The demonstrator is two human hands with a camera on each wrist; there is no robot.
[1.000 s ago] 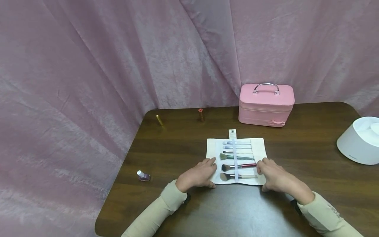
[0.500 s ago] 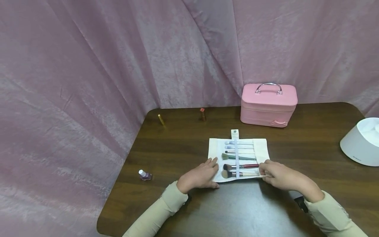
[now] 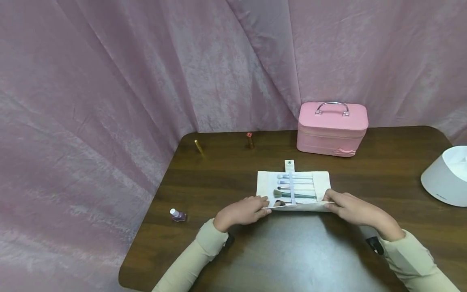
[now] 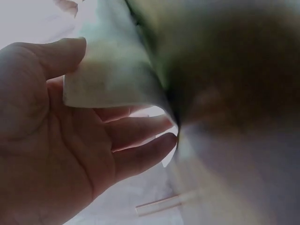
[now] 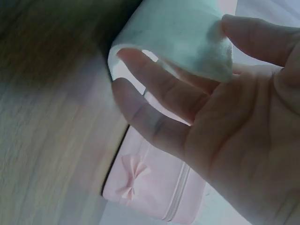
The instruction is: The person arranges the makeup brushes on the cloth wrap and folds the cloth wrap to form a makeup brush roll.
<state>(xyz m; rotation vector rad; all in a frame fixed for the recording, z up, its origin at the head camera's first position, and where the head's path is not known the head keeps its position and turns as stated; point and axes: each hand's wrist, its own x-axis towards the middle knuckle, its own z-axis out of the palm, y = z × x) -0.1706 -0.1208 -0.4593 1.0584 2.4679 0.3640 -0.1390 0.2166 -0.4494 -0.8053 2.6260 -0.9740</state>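
A white brush roll (image 3: 264,182) lies on the table, its near edge lifted and folded up over the lower brushes. My left hand (image 3: 243,211) grips the left end of that raised edge; in the left wrist view the thumb presses on the flap (image 4: 112,79) with the fingers behind it. On the other end, my right hand (image 3: 352,209) pinches the edge, and the right wrist view shows the cloth curling (image 5: 173,42) between thumb and fingers. Several makeup brushes, among them a green one (image 3: 295,195), sit under a clear band. The lowest brushes are mostly hidden by the fold.
A pink case (image 3: 332,129) with a metal handle stands at the back of the wooden table (image 3: 219,170). Behind the roll are a gold tube (image 3: 198,146) and a lipstick (image 3: 250,140). Nail polish (image 3: 178,215) is at the left, a white lampshade-like object (image 3: 445,176) at the right.
Both hands have taken hold of the roll's near edge, first the right, then the left. They have lifted it and folded it away from the body over the lower brushes.
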